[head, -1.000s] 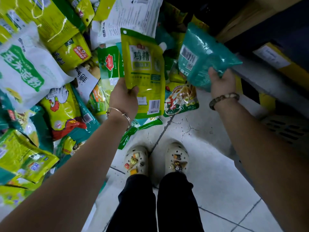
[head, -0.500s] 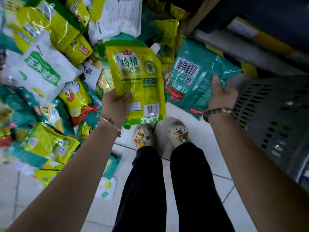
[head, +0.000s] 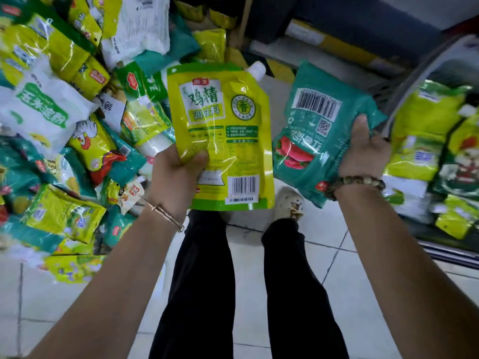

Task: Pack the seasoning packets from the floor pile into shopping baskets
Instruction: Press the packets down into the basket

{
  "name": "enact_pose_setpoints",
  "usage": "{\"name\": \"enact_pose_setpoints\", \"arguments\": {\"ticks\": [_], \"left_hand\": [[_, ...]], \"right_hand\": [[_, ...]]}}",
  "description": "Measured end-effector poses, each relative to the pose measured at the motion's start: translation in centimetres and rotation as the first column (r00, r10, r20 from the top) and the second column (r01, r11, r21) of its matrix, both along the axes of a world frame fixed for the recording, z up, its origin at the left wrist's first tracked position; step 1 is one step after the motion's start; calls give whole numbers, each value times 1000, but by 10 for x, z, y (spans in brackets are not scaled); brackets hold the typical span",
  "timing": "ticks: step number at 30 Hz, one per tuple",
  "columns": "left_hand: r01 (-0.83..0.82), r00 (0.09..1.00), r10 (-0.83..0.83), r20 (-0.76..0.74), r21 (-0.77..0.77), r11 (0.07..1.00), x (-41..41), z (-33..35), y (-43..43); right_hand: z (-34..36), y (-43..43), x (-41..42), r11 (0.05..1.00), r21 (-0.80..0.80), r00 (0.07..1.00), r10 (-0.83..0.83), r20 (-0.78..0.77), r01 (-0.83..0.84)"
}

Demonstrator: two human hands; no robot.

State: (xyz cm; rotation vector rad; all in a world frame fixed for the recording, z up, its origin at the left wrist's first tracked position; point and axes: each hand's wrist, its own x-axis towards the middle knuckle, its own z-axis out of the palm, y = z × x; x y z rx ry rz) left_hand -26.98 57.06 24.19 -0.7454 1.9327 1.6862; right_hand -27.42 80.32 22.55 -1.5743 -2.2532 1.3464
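My left hand (head: 176, 180) grips the lower left of a yellow-green spouted pouch (head: 228, 130), held upright in front of me above my legs. My right hand (head: 363, 151) holds a teal packet (head: 316, 141) with a barcode and red chillies printed on it, gripped at its right edge. The floor pile (head: 64, 120) of yellow, green, teal and white seasoning packets fills the left side. A grey shopping basket (head: 414, 81) stands at the right, just beyond my right hand, with several yellow-green packets (head: 420, 141) lying inside.
My legs in black trousers and a pale clog (head: 289, 203) stand on the light tiled floor (head: 259, 281). Dark shelving with a yellow-striped base (head: 324, 45) runs along the back. The basket's dark lower rim (head: 445, 248) lies at the right edge.
Both hands carried their packets rightwards and closer to me. The view swung right, so the basket's inside with its packets came into sight; the pile slid left.
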Motion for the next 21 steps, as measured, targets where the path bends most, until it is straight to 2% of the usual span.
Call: {"name": "enact_pose_setpoints", "arguments": {"ticks": [7, 13, 17, 21], "left_hand": [[161, 987, -161, -4, -64, 985, 21, 28, 84], [380, 913, -397, -92, -158, 911, 35, 44, 184], [459, 882, -469, -40, -144, 877, 51, 27, 248], [524, 850, -521, 75, -220, 823, 69, 0, 293]], "right_hand": [[50, 93, 42, 999, 35, 999, -34, 25, 33], [76, 187, 80, 984, 180, 996, -7, 89, -9], [65, 244, 103, 976, 217, 994, -1, 109, -23], [42, 277, 113, 976, 164, 974, 110, 197, -143]]}}
